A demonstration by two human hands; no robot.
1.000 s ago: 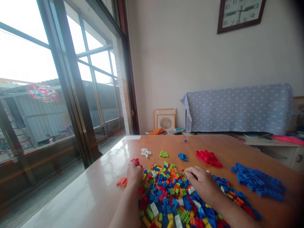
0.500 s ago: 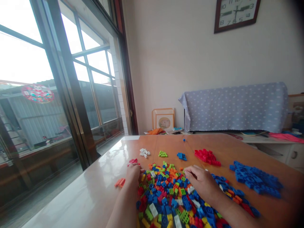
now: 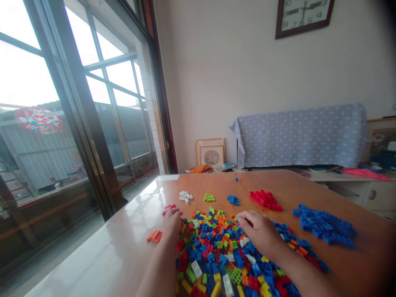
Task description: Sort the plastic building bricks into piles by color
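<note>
A big heap of mixed toy building bricks (image 3: 213, 247) in blue, red, green, yellow, orange and white lies between my forearms. My left hand (image 3: 172, 219) is at the heap's left edge, closed, its fingers bent beside a few pinkish-red bricks (image 3: 168, 208). Anything in those fingers is hidden. My right hand (image 3: 255, 226) hovers over or rests at the heap's right far side; I cannot tell which. Its fingers are curled with thumb and forefinger close together, and what they may hold cannot be made out. Orange-red bricks (image 3: 154, 236) lie left of my left forearm.
Beyond the heap are small groups of white bricks (image 3: 186, 196), lime green bricks (image 3: 209, 197) and blue bricks (image 3: 233, 200). Red bricks (image 3: 265, 200) and a larger blue pile (image 3: 324, 225) lie to the right. One small blue piece (image 3: 236, 179) sits near the table's (image 3: 262, 177) far edge.
The whole view has shifted slightly, so everything appears a little further left and up. Both hands stay near the same places by the heap, with only slight finger movement.
</note>
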